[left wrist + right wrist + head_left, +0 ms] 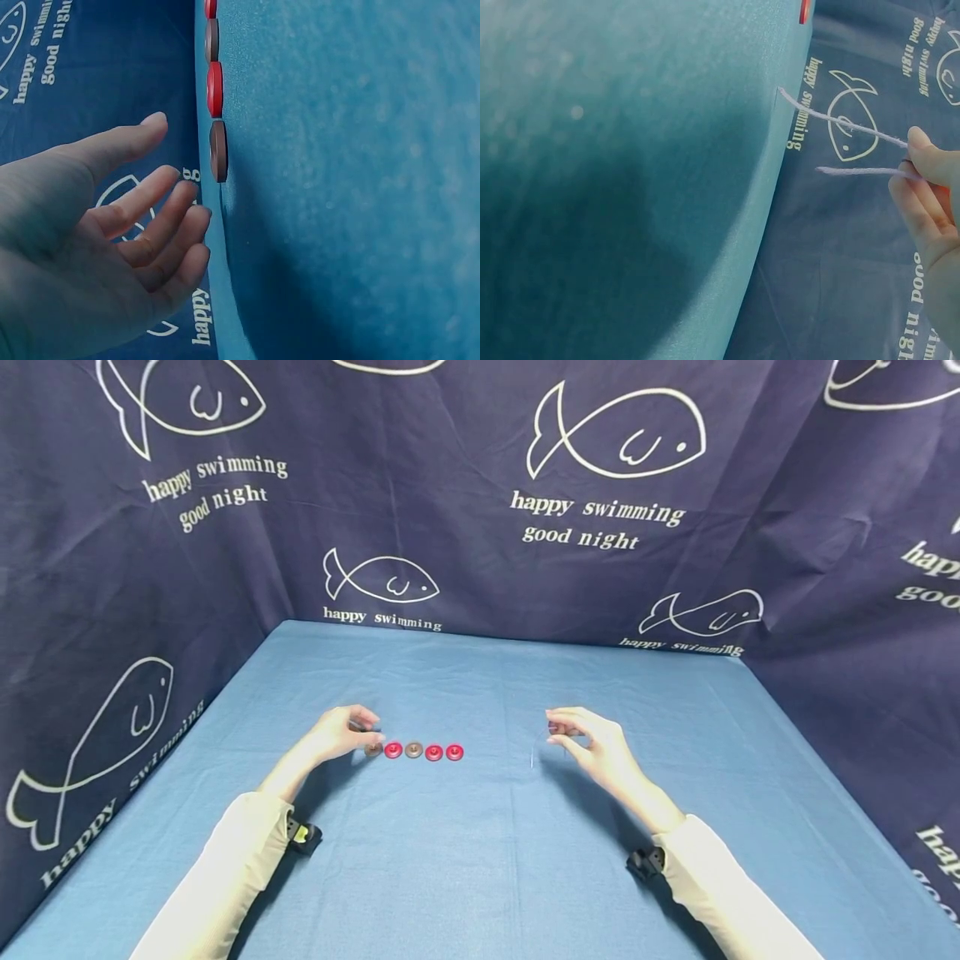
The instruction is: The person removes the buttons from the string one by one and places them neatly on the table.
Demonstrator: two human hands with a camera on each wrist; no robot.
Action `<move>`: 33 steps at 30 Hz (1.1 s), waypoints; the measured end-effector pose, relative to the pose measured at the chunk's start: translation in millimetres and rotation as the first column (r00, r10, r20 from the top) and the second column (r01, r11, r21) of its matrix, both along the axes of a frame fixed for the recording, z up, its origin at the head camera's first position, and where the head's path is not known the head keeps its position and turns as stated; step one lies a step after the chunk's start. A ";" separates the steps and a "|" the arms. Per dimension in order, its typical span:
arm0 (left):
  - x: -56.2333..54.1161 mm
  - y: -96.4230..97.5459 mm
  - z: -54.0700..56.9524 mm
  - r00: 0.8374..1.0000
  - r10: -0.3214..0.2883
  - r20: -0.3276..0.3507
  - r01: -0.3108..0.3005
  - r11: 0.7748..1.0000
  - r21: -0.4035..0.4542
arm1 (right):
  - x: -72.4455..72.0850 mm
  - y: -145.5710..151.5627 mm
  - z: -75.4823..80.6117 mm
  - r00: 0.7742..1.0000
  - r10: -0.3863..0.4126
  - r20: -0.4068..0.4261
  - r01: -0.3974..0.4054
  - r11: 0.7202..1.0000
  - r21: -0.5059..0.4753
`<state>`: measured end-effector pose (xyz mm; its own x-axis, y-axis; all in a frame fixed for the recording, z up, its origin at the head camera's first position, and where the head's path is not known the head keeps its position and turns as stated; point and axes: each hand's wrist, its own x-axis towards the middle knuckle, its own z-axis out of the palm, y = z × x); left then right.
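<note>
Several round buttons lie in a row on the blue cloth, brown and red mixed. My left hand (347,732) is by the row's left end, close to the brown button (218,151) there. Its thumb and fingers are apart, loosely bent, with nothing between them. Beside that brown button lies a red button (393,749). Away to the right, my right hand (592,739) pinches a pale string (847,123) between thumb and fingers, and two ends of it stick out. A small reddish-brown piece (557,727) shows between those fingertips, mostly hidden.
A blue cloth (420,860) covers the table. Dark blue curtains (465,485) with white fish drawings and lettering hang behind it and at both sides. Each wrist wears a small black camera, the left one (306,838) and the right one (645,863).
</note>
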<state>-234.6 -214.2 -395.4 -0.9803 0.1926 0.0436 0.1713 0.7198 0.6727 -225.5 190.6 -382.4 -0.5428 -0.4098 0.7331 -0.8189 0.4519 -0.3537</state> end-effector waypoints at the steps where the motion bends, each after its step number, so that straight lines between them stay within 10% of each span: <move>1: 0.2 1.0 0.5 1.000 -0.002 -0.005 0.002 1.000 0.002 | -0.3 0.1 -0.5 1.000 0.001 -0.008 -0.001 1.000 -0.001; 33: -2.4 34.8 5.4 0.998 -0.033 0.058 0.025 0.991 0.129 | 3.0 -5.0 1.0 0.995 0.020 0.102 -0.012 0.997 -0.078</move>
<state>-237.0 -179.5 -390.0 -0.9760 0.2176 0.0110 0.1474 0.6221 0.7689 -222.4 185.5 -381.4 -0.6104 -0.3636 0.7037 -0.7836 0.4070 -0.4694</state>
